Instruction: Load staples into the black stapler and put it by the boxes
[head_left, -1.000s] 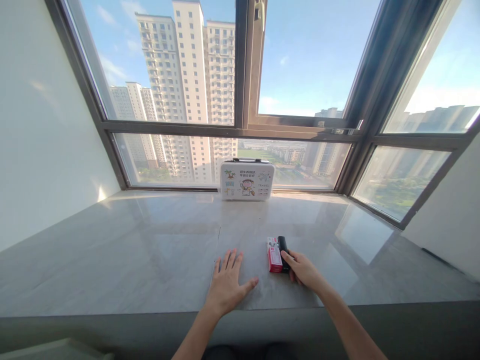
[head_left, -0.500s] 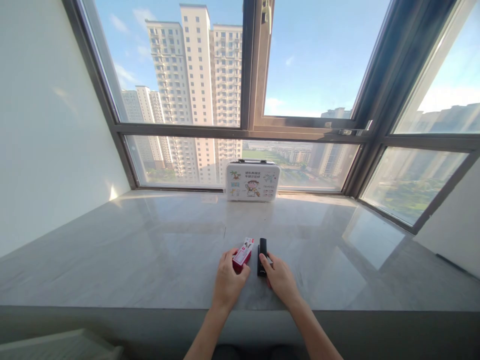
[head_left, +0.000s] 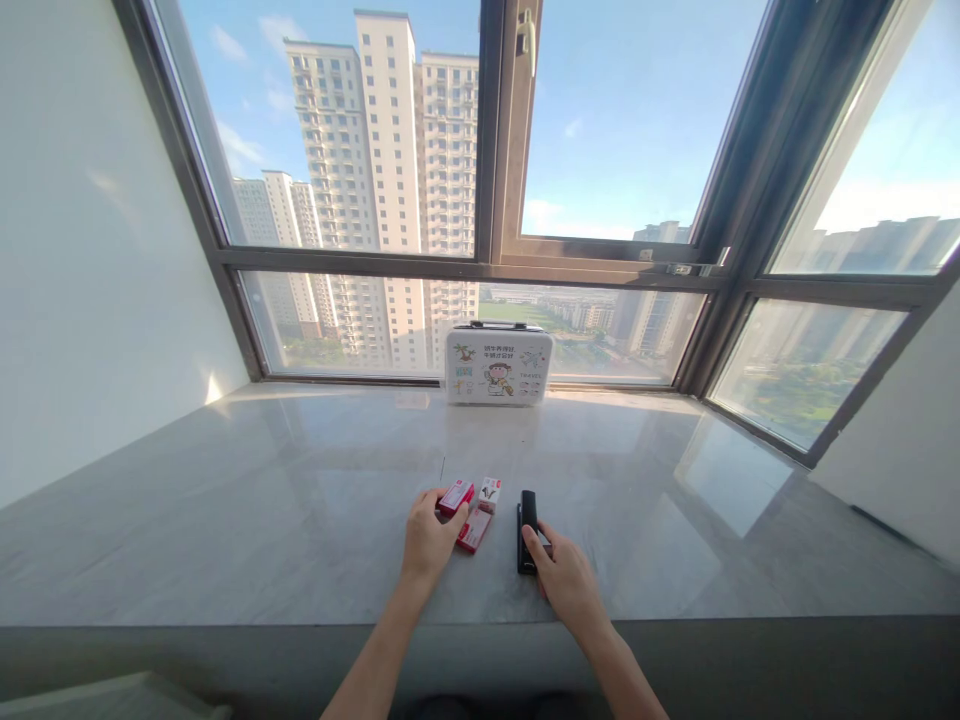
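My left hand (head_left: 431,535) has its thumb and fingers closed around a small red staple box (head_left: 456,496) with a pale label. Just right of it, a second red staple box (head_left: 475,530) lies on the sill. A white box (head_left: 490,493) with a dark picture on its face sits behind that one. My right hand (head_left: 564,572) grips a black stapler (head_left: 528,530) from its right side, the thumb lying over it. The stapler points away from me, and a gap of bare stone separates it from the boxes.
The grey marble sill (head_left: 300,520) carries everything and ends at a front edge close to my forearms. A white case (head_left: 499,370) with cartoon prints and a dark handle stands at the back against the window frame (head_left: 352,263). A white wall (head_left: 90,260) borders the left.
My left hand has shifted left with one red box. The boxes formerly bunched in its grasp now show separately, two beside it on the sill. My right hand still holds the stapler.
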